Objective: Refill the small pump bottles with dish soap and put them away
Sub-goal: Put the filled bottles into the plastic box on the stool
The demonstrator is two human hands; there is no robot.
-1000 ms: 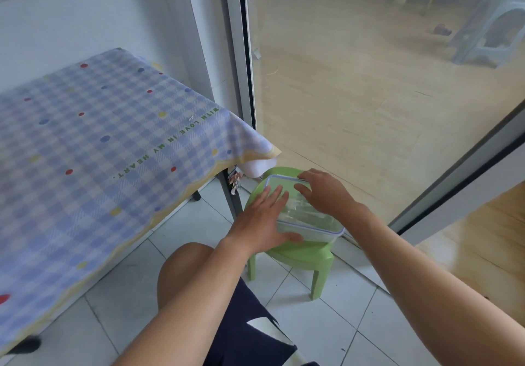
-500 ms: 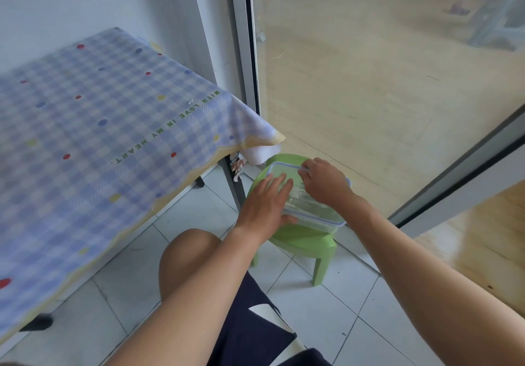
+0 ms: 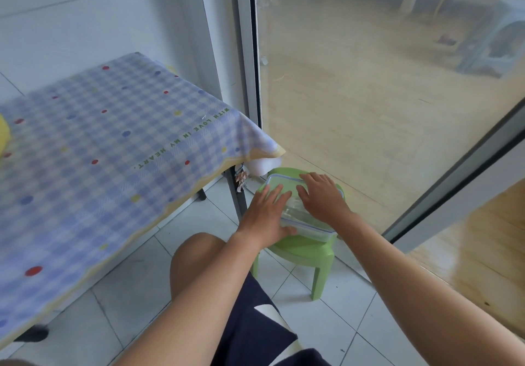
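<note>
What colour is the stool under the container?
Light green stool, clearest in the head view.

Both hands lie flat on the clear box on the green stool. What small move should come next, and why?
Probably press the lid down to seat it. The left hand and right hand lie flat on it; the clear box rests on the green stool; whether it is fully shut cannot be seen.

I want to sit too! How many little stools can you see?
2: a green plastic stool under the clear lidded plastic box, and a blurry pale blue stool behind the glass door. Others may be hidden.
</note>
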